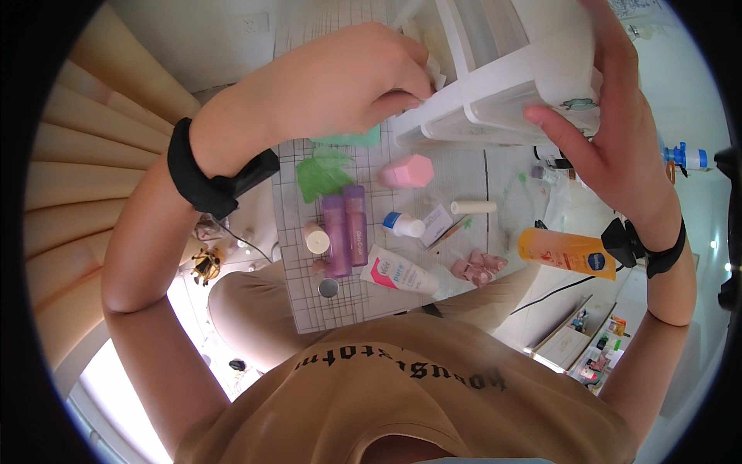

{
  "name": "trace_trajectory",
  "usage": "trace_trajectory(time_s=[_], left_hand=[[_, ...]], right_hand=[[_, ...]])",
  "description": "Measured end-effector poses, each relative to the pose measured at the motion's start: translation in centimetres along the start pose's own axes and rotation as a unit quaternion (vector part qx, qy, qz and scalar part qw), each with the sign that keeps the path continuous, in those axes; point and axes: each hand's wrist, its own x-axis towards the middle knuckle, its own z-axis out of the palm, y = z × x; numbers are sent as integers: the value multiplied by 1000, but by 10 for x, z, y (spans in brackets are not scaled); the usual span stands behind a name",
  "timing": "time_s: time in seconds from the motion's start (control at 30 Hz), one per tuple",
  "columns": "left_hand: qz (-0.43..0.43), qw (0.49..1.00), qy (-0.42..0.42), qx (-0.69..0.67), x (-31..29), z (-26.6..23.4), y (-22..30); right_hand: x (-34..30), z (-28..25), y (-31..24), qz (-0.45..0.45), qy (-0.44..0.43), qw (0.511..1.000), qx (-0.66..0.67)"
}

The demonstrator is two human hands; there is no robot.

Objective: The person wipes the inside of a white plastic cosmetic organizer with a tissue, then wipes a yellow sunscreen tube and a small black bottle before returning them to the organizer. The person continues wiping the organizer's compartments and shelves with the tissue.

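Observation:
A white plastic drawer organizer (429, 114) with clear drawer fronts stands tilted at the far side of the small table (305, 298). My left hand (379, 73) bends over its left edge, fingers curled and pressed together at an opening. A bit of something pale shows beside the fingertips; what they pinch is hidden. Around the organizer's right side, my right hand (610, 147) grips with the thumb on the front, near a small green sticker (578, 104). Closest below the left hand lie a crumpled green sheet (323, 172) and a pink faceted container (407, 171).
On the table lie two purple bottles (335, 240), a white tube (398, 271), a blue-and-white bottle (403, 225), a white stick (473, 207) and pink bows (479, 268). An orange bottle (566, 253) is at the right. A curtain (100, 185) hangs left.

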Motion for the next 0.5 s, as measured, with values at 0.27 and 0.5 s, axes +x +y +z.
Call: trace_trajectory(time_s=[0.27,0.5], left_hand=[[-48,989,4,141,5,-23,-25],[-58,977,-15,203,13,-28,-34]], right_hand=[[3,-11,-20,45,-32,994,90],[4,-15,-22,50,-32,997,48]])
